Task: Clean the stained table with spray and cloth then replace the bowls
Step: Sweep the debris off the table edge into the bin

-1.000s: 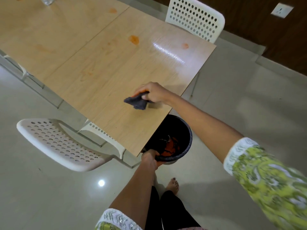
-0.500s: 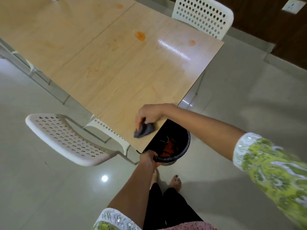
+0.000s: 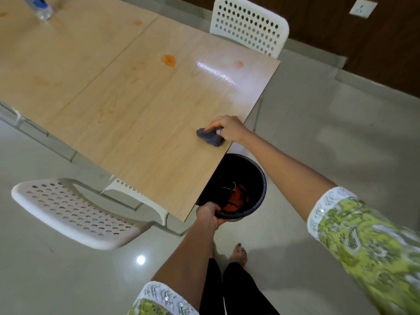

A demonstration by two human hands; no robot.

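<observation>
Right hand (image 3: 229, 129) grips the cloth (image 3: 209, 136) on the surface (image 3: 141, 123); left hand (image 3: 208, 215) grips the bin (image 3: 261, 178) rim below. Orange stains (image 3: 168, 60) remain beyond; no bowls visible.

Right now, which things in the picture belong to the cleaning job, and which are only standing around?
Belong to the job:
- dark cloth, held by the right hand
- stained table
- black bin, rim held by the left hand
- bottle on the far tabletop, possibly the spray

Only standing around:
- near white chair
- far white chair
- wall socket
</observation>
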